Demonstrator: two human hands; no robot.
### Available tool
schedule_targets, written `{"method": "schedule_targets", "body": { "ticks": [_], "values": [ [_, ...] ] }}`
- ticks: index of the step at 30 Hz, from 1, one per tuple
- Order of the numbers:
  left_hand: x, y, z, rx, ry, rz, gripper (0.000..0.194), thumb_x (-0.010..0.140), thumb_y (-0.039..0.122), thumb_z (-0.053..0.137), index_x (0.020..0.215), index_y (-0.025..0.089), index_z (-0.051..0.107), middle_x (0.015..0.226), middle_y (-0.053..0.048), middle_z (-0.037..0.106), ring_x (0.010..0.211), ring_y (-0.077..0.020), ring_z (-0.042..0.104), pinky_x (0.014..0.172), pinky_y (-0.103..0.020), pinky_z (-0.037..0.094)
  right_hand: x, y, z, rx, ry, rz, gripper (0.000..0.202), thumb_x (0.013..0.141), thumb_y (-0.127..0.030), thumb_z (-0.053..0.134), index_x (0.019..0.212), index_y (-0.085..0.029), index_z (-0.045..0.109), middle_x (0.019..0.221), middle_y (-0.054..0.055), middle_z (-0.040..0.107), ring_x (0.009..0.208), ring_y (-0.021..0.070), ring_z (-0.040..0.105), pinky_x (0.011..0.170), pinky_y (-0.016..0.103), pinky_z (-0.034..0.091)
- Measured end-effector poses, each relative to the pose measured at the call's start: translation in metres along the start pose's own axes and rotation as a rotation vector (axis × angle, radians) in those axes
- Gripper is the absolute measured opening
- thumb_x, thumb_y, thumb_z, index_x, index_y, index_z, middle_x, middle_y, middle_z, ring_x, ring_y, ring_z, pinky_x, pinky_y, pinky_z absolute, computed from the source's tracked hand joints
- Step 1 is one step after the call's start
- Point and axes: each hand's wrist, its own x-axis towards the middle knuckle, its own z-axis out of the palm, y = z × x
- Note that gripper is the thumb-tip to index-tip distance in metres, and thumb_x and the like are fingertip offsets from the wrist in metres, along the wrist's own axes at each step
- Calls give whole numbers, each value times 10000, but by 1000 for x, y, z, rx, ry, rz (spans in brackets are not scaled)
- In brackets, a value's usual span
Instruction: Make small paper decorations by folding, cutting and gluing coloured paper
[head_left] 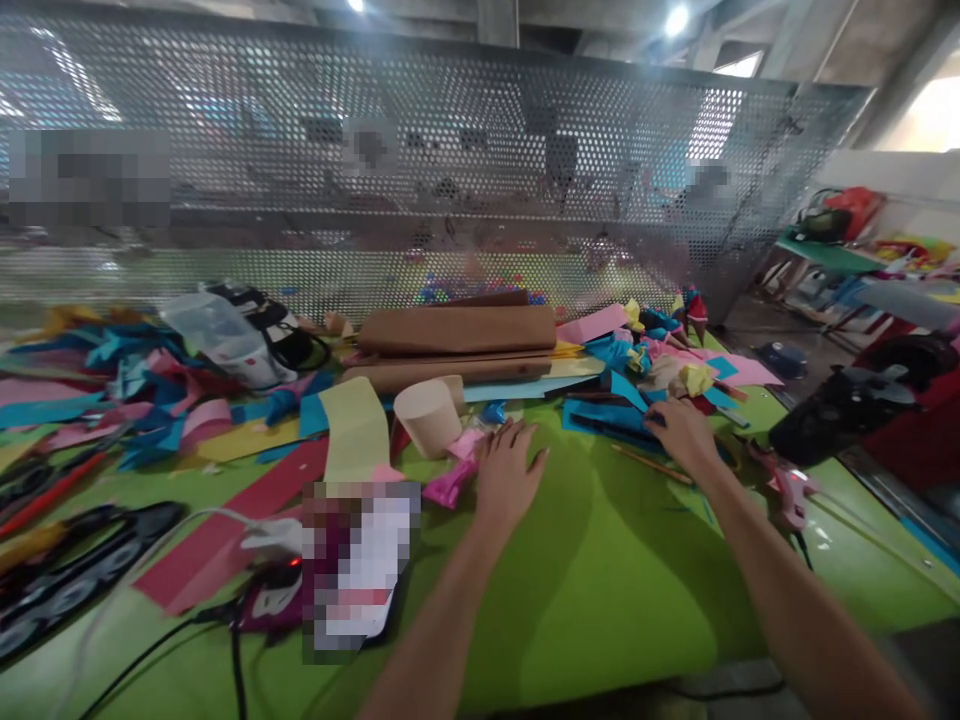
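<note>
My left hand (510, 470) rests palm down on the green table, fingers stretched and apart, holding nothing. Beside its fingers lie a twisted magenta paper piece (450, 484) and a light pink scrap (466, 443). A cream paper roll (427, 418) stands just beyond, to the left. My right hand (684, 435) reaches to a pile of blue paper (600, 415), its fingers bent over the pile's right edge and seemingly pinching it; the fingertips are partly hidden. Below that hand, a thin brown stick (652, 464) lies on the table.
A pink glue gun (791, 490) lies at right, near a black cylindrical object (840, 410). Rolled brown paper (457, 332) sits at the back before a perforated metal screen (480, 130). Coloured paper strips, a phone (375, 560) and a corded purple device (270, 600) fill the left.
</note>
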Motion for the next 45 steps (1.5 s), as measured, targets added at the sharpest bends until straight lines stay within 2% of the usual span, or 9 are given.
{"method": "schedule_targets", "body": {
  "ticks": [8, 15, 20, 24, 28, 32, 39, 42, 45],
  "values": [
    [1, 2, 0, -48, 27, 42, 298, 964, 283, 557, 1250, 214, 604, 1325, -97, 649, 1308, -297, 540, 1132, -525, 391, 6, -14, 8, 173, 102, 6, 161, 905, -311, 606, 869, -234, 743, 928, 85, 741, 966, 292, 613, 817, 379, 430],
    [-1, 5, -1, -153, 46, 7, 317, 973, 283, 550, 1279, 211, 589, 1305, -102, 658, 1256, -285, 583, 1080, -503, 459, 3, -20, -13, 469, 295, 18, 300, 946, -457, 531, 955, -203, 691, 967, 92, 724, 931, 259, 624, 854, 359, 445],
    [-2, 6, -1, -281, 38, -29, 435, 993, 408, 512, 1393, 239, 513, 1353, -137, 636, 1205, -303, 626, 1019, -532, 508, -8, -28, -7, 655, 200, -3, 362, 922, -527, 547, 902, -188, 674, 763, 32, 682, 675, 190, 598, 614, 282, 439],
    [-2, 7, -2, -282, -7, 35, 478, 986, 440, 512, 1427, 254, 492, 1379, -121, 622, 1271, -293, 586, 1060, -534, 485, -15, -39, 4, 707, 71, -65, 305, 902, -469, 583, 956, -197, 711, 820, 26, 727, 718, 192, 647, 642, 275, 481],
    [-6, 16, 1, -220, -72, 233, 451, 981, 399, 520, 1418, 285, 523, 1440, -80, 590, 1362, -272, 510, 1137, -517, 422, -17, -47, 9, 647, 13, -101, 240, 892, -402, 591, 970, -227, 736, 883, 27, 761, 789, 219, 685, 704, 303, 507],
    [-11, 28, 10, -153, -168, 340, 513, 973, 451, 519, 1466, 308, 491, 1547, -88, 490, 1444, -303, 423, 1160, -563, 379, -10, -43, 12, 501, 68, -67, 232, 921, -361, 552, 998, -244, 738, 977, 54, 772, 945, 261, 679, 836, 352, 496],
    [-14, 31, 16, -101, -306, 302, 591, 977, 492, 491, 1527, 292, 407, 1608, -108, 400, 1488, -301, 362, 1200, -565, 310, -4, -20, 5, 195, 170, 67, 386, 963, -280, 494, 1307, -202, 649, 1225, 165, 686, 1155, 361, 580, 953, 476, 444],
    [-14, 29, 16, -99, -290, 281, 577, 977, 500, 486, 1511, 286, 434, 1589, -113, 429, 1475, -304, 385, 1192, -567, 326, -11, -26, -1, 106, 152, -7, 452, 987, -273, 471, 1430, -252, 556, 1348, 150, 615, 1241, 356, 520, 1028, 491, 392],
    [-14, 28, 14, -98, -275, 273, 559, 979, 499, 485, 1487, 264, 472, 1571, -130, 451, 1445, -317, 428, 1174, -580, 350, -17, -39, 1, 45, 43, -159, 359, 1019, -309, 452, 1318, -319, 650, 1256, 84, 680, 1153, 285, 586, 1004, 420, 418]
  ]
}}
